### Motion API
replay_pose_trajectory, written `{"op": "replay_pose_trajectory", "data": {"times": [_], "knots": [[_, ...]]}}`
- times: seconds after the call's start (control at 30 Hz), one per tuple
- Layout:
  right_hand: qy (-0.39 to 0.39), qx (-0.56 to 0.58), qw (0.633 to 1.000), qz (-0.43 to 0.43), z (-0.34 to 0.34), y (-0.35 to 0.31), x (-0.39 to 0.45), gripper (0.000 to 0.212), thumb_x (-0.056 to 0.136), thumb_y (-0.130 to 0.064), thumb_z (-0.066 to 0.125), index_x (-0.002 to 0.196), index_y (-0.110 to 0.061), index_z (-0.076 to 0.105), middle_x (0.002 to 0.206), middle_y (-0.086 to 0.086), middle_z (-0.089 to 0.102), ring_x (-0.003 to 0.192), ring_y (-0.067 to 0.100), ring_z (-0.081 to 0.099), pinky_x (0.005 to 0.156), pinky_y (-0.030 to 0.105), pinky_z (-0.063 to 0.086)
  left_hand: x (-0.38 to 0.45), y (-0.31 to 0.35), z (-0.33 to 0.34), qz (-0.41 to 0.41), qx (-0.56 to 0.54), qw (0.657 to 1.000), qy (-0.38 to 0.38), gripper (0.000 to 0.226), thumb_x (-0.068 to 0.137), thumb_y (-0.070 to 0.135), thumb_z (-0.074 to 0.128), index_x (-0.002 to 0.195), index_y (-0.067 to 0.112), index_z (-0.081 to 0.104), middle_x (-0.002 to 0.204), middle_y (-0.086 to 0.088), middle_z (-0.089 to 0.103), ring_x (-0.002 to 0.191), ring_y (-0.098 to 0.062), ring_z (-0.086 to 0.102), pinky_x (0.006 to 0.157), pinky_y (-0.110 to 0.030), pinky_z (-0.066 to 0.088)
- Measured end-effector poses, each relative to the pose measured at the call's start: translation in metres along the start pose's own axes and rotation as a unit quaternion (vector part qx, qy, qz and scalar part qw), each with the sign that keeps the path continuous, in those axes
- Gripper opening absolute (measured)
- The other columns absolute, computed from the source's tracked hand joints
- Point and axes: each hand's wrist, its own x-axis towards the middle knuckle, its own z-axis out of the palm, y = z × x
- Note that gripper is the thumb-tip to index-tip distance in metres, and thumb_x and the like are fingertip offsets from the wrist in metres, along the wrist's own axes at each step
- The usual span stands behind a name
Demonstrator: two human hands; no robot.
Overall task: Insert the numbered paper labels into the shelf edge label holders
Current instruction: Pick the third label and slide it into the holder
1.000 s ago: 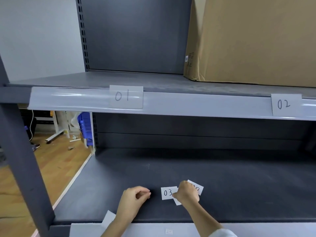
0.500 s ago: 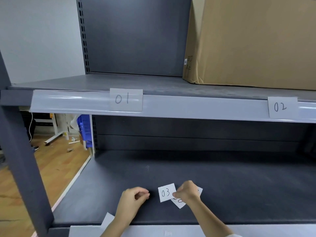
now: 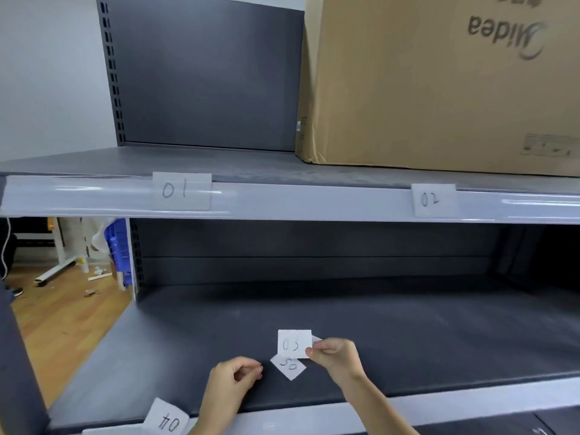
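A big brown cardboard box [image 3: 439, 83] fills the right end of the upper shelf [image 3: 219, 161], reaching close to its front edge. Along that front edge runs the clear label holder [image 3: 282, 202], with slip 01 [image 3: 181, 191] seated toward the left and slip 02 [image 3: 433, 200] toward the right, well apart. The lower shelf [image 3: 408, 334] carries the loose slips near the middle of its front edge. Its own front strip [image 3: 470, 403] looks unfilled, as far as it shows, though slip 04 [image 3: 166, 419] sits tilted at its left end, and I cannot tell whether that one is seated.

The right hand [image 3: 335, 356] pinches slip 03 [image 3: 294, 343] by its right edge, holding it upright, seemingly just off the shelf. Slip 05 [image 3: 288, 365] lies flat and skewed just beneath it. The left hand [image 3: 233, 379] is loosely curled beside them, fingertips together; whether it holds anything I cannot tell.

These slips look like thin plain paper: almost weightless, limp, quick to curl or crease. I would judge a light pinch at one side edge best, keeping the lower edge free and straight for the channel. Squeezing in the middle would likely buckle it, and a slip lying flat on the smooth shelf may need lifting by a corner.
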Motion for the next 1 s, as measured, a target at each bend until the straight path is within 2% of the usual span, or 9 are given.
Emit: {"op": "replay_pose_trajectory", "data": {"times": [0.07,0.2,0.37,0.47,0.53,0.6,0.73,0.83,1.0], "knots": [[-0.002,0.010,1.000,-0.003,-0.020,0.004,-0.010,0.010,0.075,-0.007,0.073,0.070,-0.012,0.067,0.078,-0.002,0.069,0.071,0.007,0.064,0.062,0.008,0.045,-0.012,0.012,0.013,0.000,0.004,1.000,-0.008,0.039,0.077,-0.006,0.068,0.057,0.027,0.065,0.043,0.017,0.066,0.042,0.008,0.057,0.050,-0.002,0.043],[0.006,0.018,0.999,-0.032,-0.075,0.008,-0.034,0.018,0.077,-0.006,0.071,0.062,-0.014,0.066,0.063,-0.005,0.065,0.060,0.004,0.060,0.051,0.004,0.044,-0.040,0.042,0.047,0.022,0.015,1.000,-0.004,0.056,0.075,-0.006,0.070,0.044,0.041,0.065,0.046,0.017,0.067,0.043,0.006,0.058,0.048,-0.003,0.044],[0.005,0.005,0.998,-0.061,-0.169,0.026,-0.074,0.025,0.081,-0.006,0.067,0.059,-0.017,0.063,0.059,-0.007,0.062,0.050,-0.005,0.057,0.045,0.000,0.040,-0.091,0.080,0.106,0.040,0.037,0.998,0.011,0.046,0.074,-0.002,0.073,0.047,0.035,0.066,0.054,0.015,0.071,0.050,0.005,0.060,0.052,-0.003,0.045],[0.018,-0.005,0.997,-0.076,-0.244,0.035,-0.098,0.025,0.082,-0.008,0.067,0.058,-0.016,0.064,0.048,-0.014,0.058,0.041,-0.006,0.052,0.042,0.003,0.036,-0.121,0.103,0.147,0.031,0.045,0.998,0.014,0.053,0.070,-0.003,0.076,0.043,0.042,0.066,0.057,0.017,0.072,0.057,0.005,0.064,0.058,-0.007,0.049],[0.025,-0.006,0.997,-0.079,-0.288,0.037,-0.112,0.025,0.082,-0.009,0.066,0.058,-0.018,0.064,0.041,-0.015,0.055,0.036,-0.006,0.049,0.042,0.004,0.035,-0.134,0.125,0.167,0.040,0.053,0.998,0.016,0.049,0.070,-0.002,0.076,0.047,0.040,0.067,0.057,0.021,0.070,0.061,0.006,0.063,0.059,-0.007,0.048],[0.034,-0.013,0.996,-0.083,-0.325,0.034,-0.126,0.023,0.083,-0.012,0.066,0.061,-0.020,0.065,0.043,-0.015,0.055,0.037,-0.005,0.047,0.044,0.005,0.034,-0.146,0.152,0.185,0.057,0.067,0.996,0.004,0.039,0.072,0.000,0.074,0.055,0.035,0.068,0.054,0.021,0.068,0.058,0.005,0.062,0.056,-0.004,0.044],[0.052,-0.014,0.994,-0.094,-0.375,0.025,-0.147,0.016,0.085,-0.010,0.063,0.069,-0.015,0.067,0.046,-0.013,0.051,0.044,0.002,0.041,0.038,0.005,0.029,-0.161,0.192,0.210,0.085,0.064,0.994,-0.002,0.049,0.072,0.003,0.074,0.046,0.043,0.065,0.055,0.017,0.071,0.050,0.005,0.060,0.053,-0.004,0.044],[0.066,-0.020,0.993,-0.101,-0.395,0.017,-0.157,0.019,0.086,-0.011,0.060,0.070,-0.017,0.066,0.059,-0.007,0.057,0.040,0.000,0.044,0.037,0.005,0.029,-0.165,0.212,0.221,0.103,0.051,0.993,-0.010,0.052,0.072,0.003,0.076,0.045,0.047,0.065,0.055,0.019,0.071,0.050,0.009,0.061,0.054,-0.001,0.044],[0.080,-0.030,0.990,-0.110,-0.413,-0.004,-0.168,0.013,0.087,-0.013,0.061,0.075,-0.016,0.065,0.064,-0.005,0.057,0.053,0.007,0.040,0.041,0.005,0.033,-0.168,0.238,0.227,0.128,0.050,0.990,-0.027,0.050,0.073,0.000,0.073,0.045,0.040,0.066,0.055,0.015,0.072,0.051,0.005,0.063,0.052,-0.002,0.045]]}}
